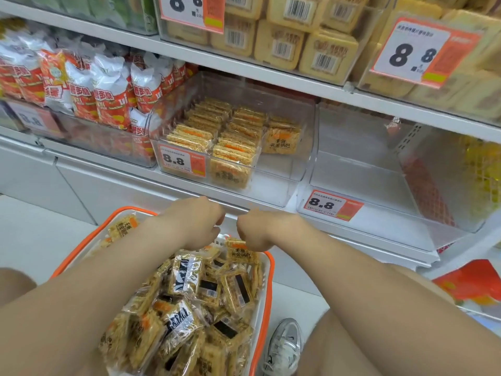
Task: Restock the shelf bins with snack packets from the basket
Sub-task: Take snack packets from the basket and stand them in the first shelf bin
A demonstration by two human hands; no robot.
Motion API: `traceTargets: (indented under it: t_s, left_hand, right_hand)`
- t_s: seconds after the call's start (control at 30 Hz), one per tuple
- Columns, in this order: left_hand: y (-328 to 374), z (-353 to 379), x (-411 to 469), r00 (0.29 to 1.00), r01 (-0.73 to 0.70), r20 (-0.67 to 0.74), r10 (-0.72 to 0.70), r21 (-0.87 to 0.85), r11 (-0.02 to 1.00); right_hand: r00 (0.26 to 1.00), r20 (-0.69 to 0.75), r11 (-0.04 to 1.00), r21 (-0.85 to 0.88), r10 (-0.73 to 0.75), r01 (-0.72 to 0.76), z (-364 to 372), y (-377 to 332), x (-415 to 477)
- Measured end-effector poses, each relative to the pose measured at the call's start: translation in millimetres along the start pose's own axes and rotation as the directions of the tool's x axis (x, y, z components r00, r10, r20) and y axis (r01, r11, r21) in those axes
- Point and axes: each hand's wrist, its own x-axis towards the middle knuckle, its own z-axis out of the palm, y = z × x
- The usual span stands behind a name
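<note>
Shop aisle, snack section. White shelves (pixel 217 59) lined with clear plastic bins (pixel 284 147), each fronted by an orange-and-white price tag (pixel 181 162) reading 8.8. Bins stocked with rows of identical sealed snack packets (pixel 235 131); barcodes (pixel 282 48) visible on the upper row. Orange-rimmed shopping basket (pixel 122 210) heaped with more packets below.
</note>
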Motion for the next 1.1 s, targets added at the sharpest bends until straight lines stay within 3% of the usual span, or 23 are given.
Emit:
traceTargets:
  t_s: [0.23, 0.43, 0.57, 0.73, 0.87, 1.0, 1.07, 1.1]
  left_hand:
    - [-3, 2, 10, 0.995, -0.042, 0.088, 0.040, 0.019, 0.999]
    - [-3, 3, 20, 0.984, -0.048, 0.172, 0.046, 0.010, 0.999]
    - [-1, 3, 21, 0.984, -0.032, 0.178, 0.028, 0.018, 0.999]
    - [-7, 0, 15, 0.996, 0.053, 0.072, -0.055, 0.026, 0.998]
    - [-15, -4, 9, 0.992, 0.123, -0.008, -0.125, -0.133, 0.983]
    - [-14, -14, 0, 0.940, 0.225, -0.143, -0.309, -0.419, 0.880]
    - [-13, -22, -6, 0.901, 0.253, -0.105, -0.420, -0.658, 0.709]
    - [-11, -27, -9, 0.885, 0.250, -0.036, -0.464, -0.804, 0.539]
  right_hand:
    - [0.996, 0.082, 0.995, -0.097, 0.018, -0.010, 46, 6, 33]
    - [0.990, 0.131, 0.982, -0.170, -0.059, 0.081, 61, -1, 46]
    - [0.992, 0.067, 0.973, -0.202, -0.103, 0.114, 57, -3, 42]
    - [0.989, -0.055, 0.990, -0.032, -0.136, 0.135, 32, -3, 32]
    - [0.968, -0.177, 0.964, 0.169, -0.177, 0.207, 1, -9, 18]
    - [0.920, -0.356, 0.899, 0.329, -0.165, 0.288, -36, -6, -9]
    - [0.880, -0.457, 0.849, 0.405, -0.133, 0.339, -52, -2, -26]
    - [0.854, -0.507, 0.823, 0.432, -0.116, 0.368, -58, 1, -33]
